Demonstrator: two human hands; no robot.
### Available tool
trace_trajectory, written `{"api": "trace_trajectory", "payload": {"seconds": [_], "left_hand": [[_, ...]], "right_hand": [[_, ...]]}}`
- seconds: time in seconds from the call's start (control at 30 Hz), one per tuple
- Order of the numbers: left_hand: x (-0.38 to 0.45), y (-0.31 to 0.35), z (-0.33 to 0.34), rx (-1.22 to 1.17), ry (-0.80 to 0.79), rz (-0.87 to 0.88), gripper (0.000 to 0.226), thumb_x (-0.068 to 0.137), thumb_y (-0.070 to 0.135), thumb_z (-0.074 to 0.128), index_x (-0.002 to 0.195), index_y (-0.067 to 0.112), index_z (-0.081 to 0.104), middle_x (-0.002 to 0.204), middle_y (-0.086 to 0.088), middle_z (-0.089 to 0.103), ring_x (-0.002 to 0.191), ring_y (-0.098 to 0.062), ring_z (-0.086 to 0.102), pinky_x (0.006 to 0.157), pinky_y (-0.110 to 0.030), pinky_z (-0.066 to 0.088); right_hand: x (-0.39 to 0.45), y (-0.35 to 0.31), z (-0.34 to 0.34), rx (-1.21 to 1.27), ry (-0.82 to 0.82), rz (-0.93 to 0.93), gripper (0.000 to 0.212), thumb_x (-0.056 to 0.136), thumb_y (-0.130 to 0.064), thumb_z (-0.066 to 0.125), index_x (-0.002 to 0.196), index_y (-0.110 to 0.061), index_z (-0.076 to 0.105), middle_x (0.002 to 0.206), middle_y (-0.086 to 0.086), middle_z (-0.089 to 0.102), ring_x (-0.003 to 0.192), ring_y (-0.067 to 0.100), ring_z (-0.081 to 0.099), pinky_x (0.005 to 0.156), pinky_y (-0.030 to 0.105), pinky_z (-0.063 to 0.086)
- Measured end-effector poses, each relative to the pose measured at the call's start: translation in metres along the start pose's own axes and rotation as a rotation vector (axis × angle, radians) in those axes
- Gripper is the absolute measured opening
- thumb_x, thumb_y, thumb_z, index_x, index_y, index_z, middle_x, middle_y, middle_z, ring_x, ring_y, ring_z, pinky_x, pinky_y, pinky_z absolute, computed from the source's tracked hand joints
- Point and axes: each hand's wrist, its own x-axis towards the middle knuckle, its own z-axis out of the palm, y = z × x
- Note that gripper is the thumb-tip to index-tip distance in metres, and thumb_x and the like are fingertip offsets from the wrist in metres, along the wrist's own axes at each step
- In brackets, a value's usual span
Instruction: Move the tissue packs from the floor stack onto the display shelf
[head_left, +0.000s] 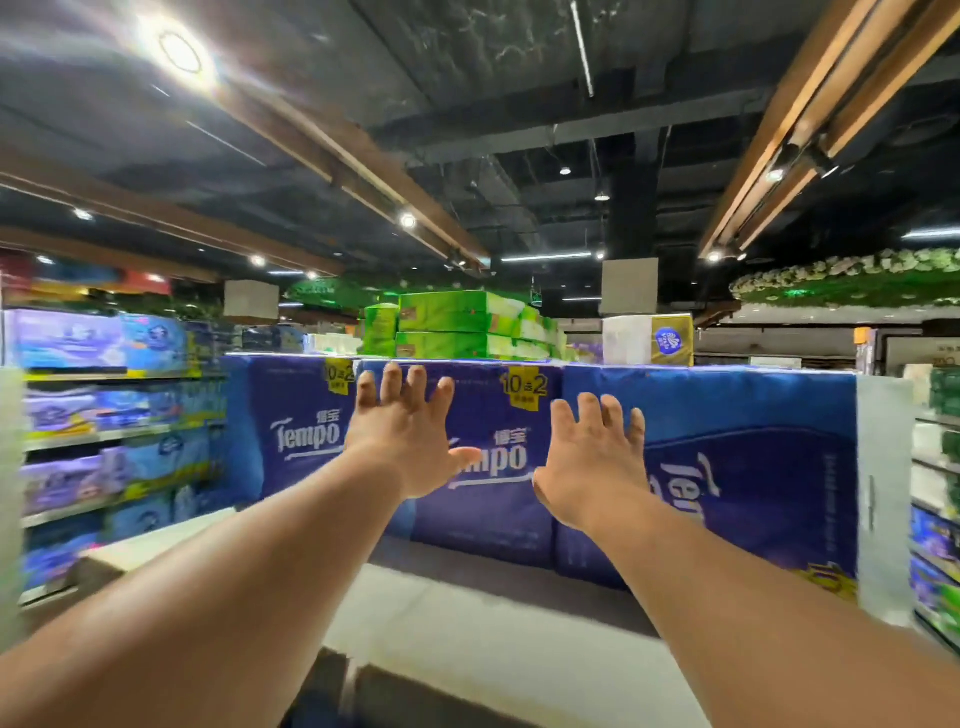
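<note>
Three blue Tempo tissue packs stand side by side on the display shelf (498, 623) in front of me: a left pack (291, 431), a middle pack (493, 499) and a right pack (753, 467) with its logo turned sideways. My left hand (405, 436) is spread flat against the upper front of the middle pack, fingers apart. Over the seam between the middle and right packs is my right hand (592, 462), also spread with fingers apart. Neither hand grips anything. The floor stack is out of view.
Green tissue packs (457, 325) are piled behind the blue row, with a white and gold pack (649, 340) to their right. Shelves of tissue goods (114, 415) line the left aisle, and more shelving (935, 493) stands at the far right. A white pack end (883, 493) borders the row.
</note>
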Motion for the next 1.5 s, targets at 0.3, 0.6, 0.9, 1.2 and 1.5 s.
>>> {"api": "trace_trajectory", "payload": {"seconds": [0.3,0.6,0.9,1.2,1.5], "left_hand": [[-0.182,-0.204,-0.022,0.086,-0.168,-0.209,0.096,0.085,0.085,0.028,0.158,0.031,-0.002,0.165,-0.006,0.0,0.15,-0.035,-0.009,0.12,-0.054,-0.004],[-0.398,-0.401,-0.036,0.281,-0.35,-0.516,0.094,0.083,0.086,0.029,0.157,0.031,0.008,0.162,-0.009,0.011,0.148,-0.036,0.006,0.118,-0.058,0.007],[-0.548,-0.579,-0.011,0.437,-0.521,-0.843,0.098,0.081,0.089,0.026,0.156,0.027,0.019,0.158,-0.01,0.026,0.144,-0.036,0.021,0.115,-0.056,0.021],[-0.552,-0.747,0.07,0.458,-0.568,-1.037,0.095,0.083,0.087,0.026,0.157,0.027,0.016,0.159,-0.011,0.022,0.144,-0.036,0.017,0.115,-0.055,0.017],[-0.553,-0.93,0.145,0.487,-0.591,-1.165,0.096,0.082,0.087,0.027,0.155,0.026,0.019,0.151,-0.01,0.032,0.139,-0.035,0.025,0.113,-0.054,0.023]], "right_hand": [[-0.109,-0.216,-0.026,0.143,-0.13,-0.144,0.07,0.091,-0.032,0.047,0.155,-0.019,0.02,0.159,0.01,0.018,0.147,0.035,0.009,0.121,0.055,0.002],[-0.255,-0.482,-0.014,0.421,-0.316,-0.449,0.069,0.09,-0.036,0.054,0.151,-0.019,0.026,0.155,0.01,0.022,0.146,0.034,0.013,0.122,0.055,0.003],[-0.337,-0.701,0.023,0.528,-0.47,-0.7,0.068,0.091,-0.036,0.057,0.149,-0.02,0.027,0.155,0.011,0.023,0.146,0.037,0.014,0.121,0.057,0.006],[-0.289,-0.904,0.086,0.563,-0.48,-0.87,0.065,0.094,-0.035,0.053,0.15,-0.016,0.027,0.154,0.014,0.027,0.145,0.039,0.016,0.12,0.057,0.007],[-0.253,-1.11,0.138,0.596,-0.449,-1.044,0.063,0.091,-0.045,0.057,0.143,-0.015,0.036,0.146,0.014,0.037,0.139,0.038,0.027,0.118,0.058,0.015]]}}
